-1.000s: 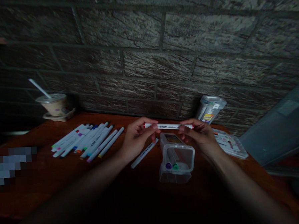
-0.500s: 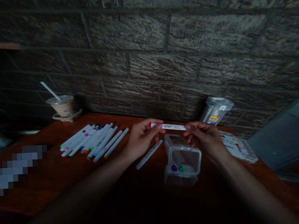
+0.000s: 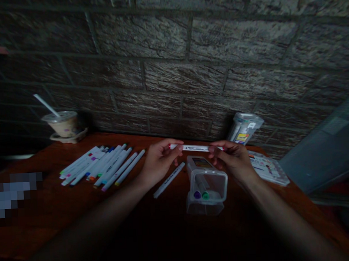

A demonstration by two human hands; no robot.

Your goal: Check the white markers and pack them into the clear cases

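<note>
A white marker with red ends (image 3: 196, 148) is held level above the table by both hands. My left hand (image 3: 163, 158) pinches its left end, and my right hand (image 3: 233, 156) pinches its right end. Just below the right hand, a clear plastic case (image 3: 191, 170) lies on its side with its open mouth facing me. Inside it rest a purple-ended marker (image 3: 197, 194) and a green-ended marker (image 3: 205, 195). Left of the case, a single white marker (image 3: 169, 180) lies at a slant on the wood.
Several white markers (image 3: 103, 165) with coloured ends lie in a heap at left. Behind them a lidded drink cup (image 3: 63, 124) with a straw sits in a carrier. At right are an upright clear case (image 3: 244, 128) and a flat printed pack (image 3: 268, 168). A brick wall (image 3: 171, 76) backs the table.
The view swung slightly right, then back left. Both hands keep hold of the red-ended marker, with little shift in their grip. The things on the table have stayed in place.
</note>
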